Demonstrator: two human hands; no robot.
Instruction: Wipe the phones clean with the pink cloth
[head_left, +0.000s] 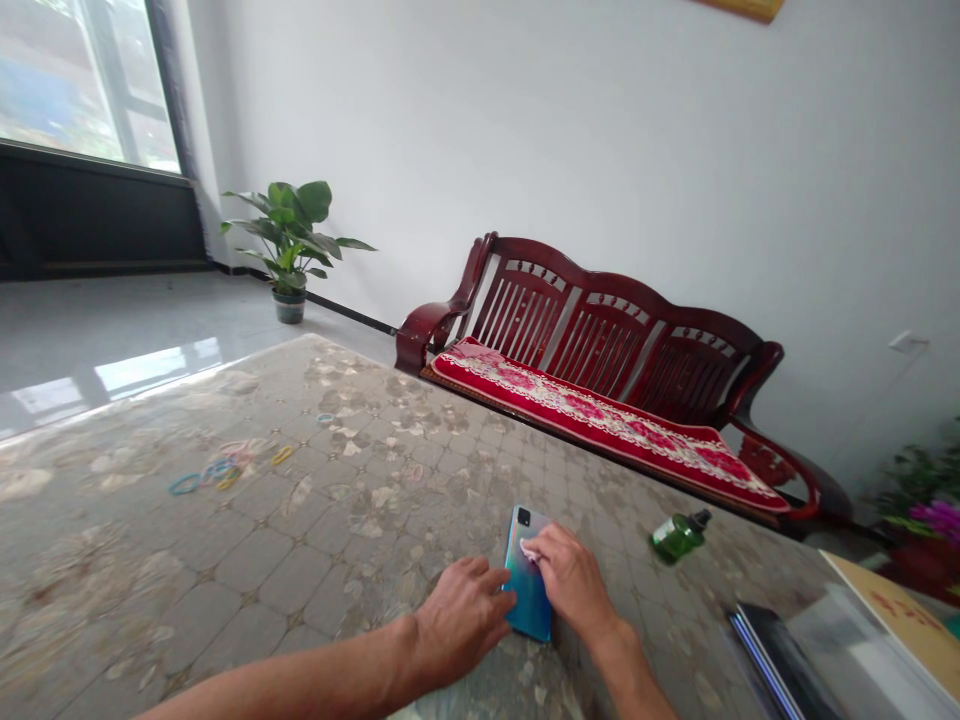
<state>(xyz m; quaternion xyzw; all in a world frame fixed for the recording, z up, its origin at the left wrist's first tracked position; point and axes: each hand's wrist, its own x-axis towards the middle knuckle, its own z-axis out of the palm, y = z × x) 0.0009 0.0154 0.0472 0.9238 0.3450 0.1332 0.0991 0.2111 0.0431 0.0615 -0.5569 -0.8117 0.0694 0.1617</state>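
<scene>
Left hand (pixel 463 612), loosely open, touching the edge of a blue phone (pixel 531 606) lying back upward on the surface (pixel 255 560); right hand (pixel 576 582), pinching a white wad (pixel 529 551) against it. Apparent step: wiping; next stroke calls for steady bracing.

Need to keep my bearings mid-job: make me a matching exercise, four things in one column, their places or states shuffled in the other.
Things:
1. Phone
2. Green bottle
3. Right hand
4. Coloured bands

Places or states:
A. Pinching a white wad
B. Scattered on the table, left of both hands
C. Back face up, blue, between the hands
D. On the table, to the right of both hands

Pairs: 1-C, 2-D, 3-A, 4-B
</scene>
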